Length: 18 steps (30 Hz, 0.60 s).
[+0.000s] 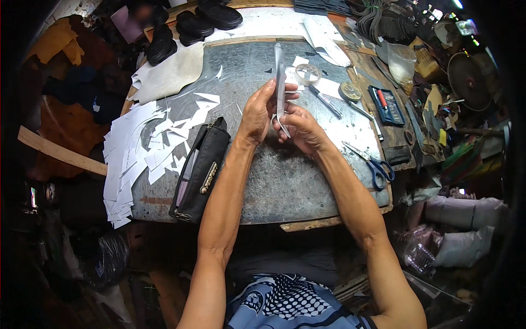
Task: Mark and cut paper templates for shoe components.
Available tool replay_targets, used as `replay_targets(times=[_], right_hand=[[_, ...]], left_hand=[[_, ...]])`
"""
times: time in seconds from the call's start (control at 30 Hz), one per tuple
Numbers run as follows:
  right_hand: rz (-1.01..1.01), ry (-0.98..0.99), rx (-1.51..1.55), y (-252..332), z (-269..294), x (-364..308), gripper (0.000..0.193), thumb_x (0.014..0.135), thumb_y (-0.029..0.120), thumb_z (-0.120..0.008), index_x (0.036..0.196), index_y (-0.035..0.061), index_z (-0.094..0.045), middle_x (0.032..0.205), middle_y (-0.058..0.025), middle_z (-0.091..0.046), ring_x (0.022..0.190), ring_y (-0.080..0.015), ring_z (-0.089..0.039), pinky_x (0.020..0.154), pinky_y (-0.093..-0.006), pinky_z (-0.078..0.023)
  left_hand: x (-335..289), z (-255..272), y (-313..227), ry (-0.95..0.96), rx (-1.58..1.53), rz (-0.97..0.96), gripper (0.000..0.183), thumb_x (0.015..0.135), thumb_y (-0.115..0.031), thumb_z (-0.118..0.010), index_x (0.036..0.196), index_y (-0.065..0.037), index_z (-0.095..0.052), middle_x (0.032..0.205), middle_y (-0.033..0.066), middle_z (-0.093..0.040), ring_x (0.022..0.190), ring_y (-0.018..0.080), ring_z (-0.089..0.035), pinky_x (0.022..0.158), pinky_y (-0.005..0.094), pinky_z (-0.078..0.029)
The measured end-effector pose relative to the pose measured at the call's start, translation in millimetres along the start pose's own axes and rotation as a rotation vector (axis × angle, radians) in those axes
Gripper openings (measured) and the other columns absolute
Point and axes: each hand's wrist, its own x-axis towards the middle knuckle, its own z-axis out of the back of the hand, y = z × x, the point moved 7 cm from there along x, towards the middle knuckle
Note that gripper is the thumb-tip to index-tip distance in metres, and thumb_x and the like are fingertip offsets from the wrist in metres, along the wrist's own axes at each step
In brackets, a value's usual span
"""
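Both hands are raised over the middle of the worktable (279,186). Between them stands a narrow, pale grey folded sheet (280,77), seen nearly edge-on, like paper or thin card. My left hand (256,115) grips its left side, thumb pointing up along it. The fingers of my right hand (304,127) close on its lower end, where a white flap (283,127) bends outward. Left of my left forearm lies a black zippered pouch (203,164), its side pocket gaping. Beyond my right hand are a pen (325,102) and a clear tape roll (308,74).
White paper cut-offs (129,148) pile at the table's left. Blue-handled scissors (378,170) lie near the right edge. A round tin (350,91) and a small tool case (387,104) sit at right. Black shoes (219,13) stand at the back beside pale sheet material (172,68).
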Motion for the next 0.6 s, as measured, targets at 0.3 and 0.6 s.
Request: replay_targets(times=[0.3,0.6], right_hand=[[-0.104,0.105,0.089,-5,-5,-3,0.036,0.082,0.017,-0.063,0.112,0.0027,-0.051,0.08,-0.005,-0.06,0.058,-0.0125,-0.056,0.055,-0.027,-0.05],[-0.079,0.109,0.056,-5,-8,0,0.038,0.082,0.018,-0.064,0.115,0.0024,-0.052,0.078,-0.003,-0.061,0.061,-0.0123,-0.059,0.056,-0.026,-0.052]], left_hand=[[4,8,6,-0.02,-0.052,-0.001,0.044,0.1,-0.03,-0.051,0.128,0.003,-0.05,0.111,0.0159,-0.064,0.104,0.0258,-0.064,0.085,0.0375,-0.058],[5,15,6,-0.059,-0.074,-0.025,0.043,0.1,-0.031,-0.05,0.128,0.002,-0.049,0.106,0.0156,-0.065,0.099,0.0239,-0.066,0.08,0.0351,-0.059]])
